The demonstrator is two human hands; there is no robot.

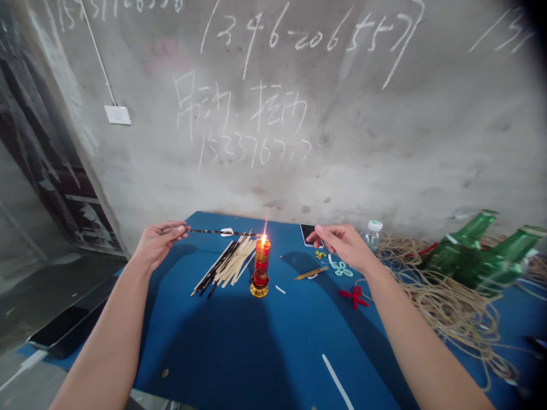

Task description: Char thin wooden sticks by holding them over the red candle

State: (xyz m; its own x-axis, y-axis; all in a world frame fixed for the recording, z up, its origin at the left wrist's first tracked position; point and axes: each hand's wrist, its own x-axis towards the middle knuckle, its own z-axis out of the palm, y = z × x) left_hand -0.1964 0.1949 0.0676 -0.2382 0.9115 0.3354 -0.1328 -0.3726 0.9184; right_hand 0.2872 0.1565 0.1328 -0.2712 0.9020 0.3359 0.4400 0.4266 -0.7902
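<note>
Blue table edge (222, 216), left hand (159, 244) pinching dark strip (222, 232) at flame (264, 240), right hand (342, 242) open

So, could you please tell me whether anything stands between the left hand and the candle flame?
Nothing visible does: the left hand pinches a thin dark strip whose far end reaches the flame of the red candle.

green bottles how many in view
2. One green glass bottle lies among the coiled tan cord at the right, neck toward the wall; the second touches its right side. Another could be hidden behind them.
</note>
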